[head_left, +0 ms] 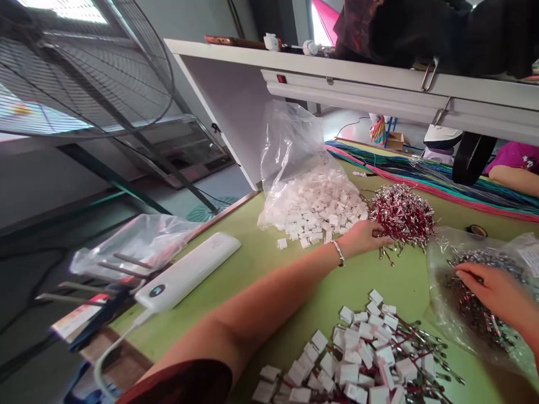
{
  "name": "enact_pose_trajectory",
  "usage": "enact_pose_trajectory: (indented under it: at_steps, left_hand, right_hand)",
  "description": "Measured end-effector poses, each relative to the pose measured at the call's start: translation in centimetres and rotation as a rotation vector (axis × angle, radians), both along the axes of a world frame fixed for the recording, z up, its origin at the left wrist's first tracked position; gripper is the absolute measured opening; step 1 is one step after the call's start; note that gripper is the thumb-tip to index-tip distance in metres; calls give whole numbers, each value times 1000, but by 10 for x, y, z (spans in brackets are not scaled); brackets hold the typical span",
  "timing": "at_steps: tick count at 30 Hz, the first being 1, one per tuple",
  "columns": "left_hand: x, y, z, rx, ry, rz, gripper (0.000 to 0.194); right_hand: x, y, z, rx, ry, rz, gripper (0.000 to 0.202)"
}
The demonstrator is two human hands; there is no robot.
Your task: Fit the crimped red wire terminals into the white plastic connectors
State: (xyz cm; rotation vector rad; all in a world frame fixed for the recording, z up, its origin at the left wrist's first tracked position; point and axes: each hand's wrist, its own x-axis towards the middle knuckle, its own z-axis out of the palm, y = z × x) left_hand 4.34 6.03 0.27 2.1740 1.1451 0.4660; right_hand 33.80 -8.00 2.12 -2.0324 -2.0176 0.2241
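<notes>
- The left hand (362, 238) reaches across the green table (269, 252); its fingers curl together on the near edge of a bunch of red wires with silvery terminals (403, 216), which lies just beyond the fingertips
- The right hand (499, 292) rests in a clear bag of loose terminals (475, 314), fingers (465, 272) slightly apart, clamped on nothing that I can see
- The bunch looks light and springy, likely to shed strands; the metal ends look sharp and easily bent
- Best taken around the wire middles, not the tips
- White connector housings (353, 359) lie below the left wrist; a bag of them (311, 202) sits left of the fingers
</notes>
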Motion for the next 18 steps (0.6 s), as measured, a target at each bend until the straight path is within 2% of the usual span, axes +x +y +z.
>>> enact_pose_trajectory:
  at_steps: [2, 3, 5, 8, 10, 11, 14, 18]
  left_hand:
    - [-6, -1, 3, -70, -80, 0, 37]
    - [-9, -1, 5, -44, -98, 13, 34]
    - [-11, -1, 9, 114, -87, 10, 26]
    - [-10, 0, 9, 351, 15, -193, 25]
    - [-7, 0, 5, 418, 113, -329, 32]
    - [-5, 0, 1, 437, 166, -354, 35]
    - [1, 1, -9, 475, 257, -345, 35]
    - [3, 4, -19, 508, 254, -343, 27]
  right_hand:
    - [10, 2, 1, -67, 20, -2, 30]
    - [12, 3, 2, -97, 25, 1, 32]
    - [14, 4, 5, -79, 6, -31, 33]
    - [15, 3, 9, -81, -49, -82, 32]
    - [18, 2, 12, -88, -78, -119, 31]
    - [19, 2, 14, -86, -86, -139, 30]
    - [20, 2, 17, -68, -100, -182, 32]
    - [15, 3, 19, -73, -151, -155, 33]
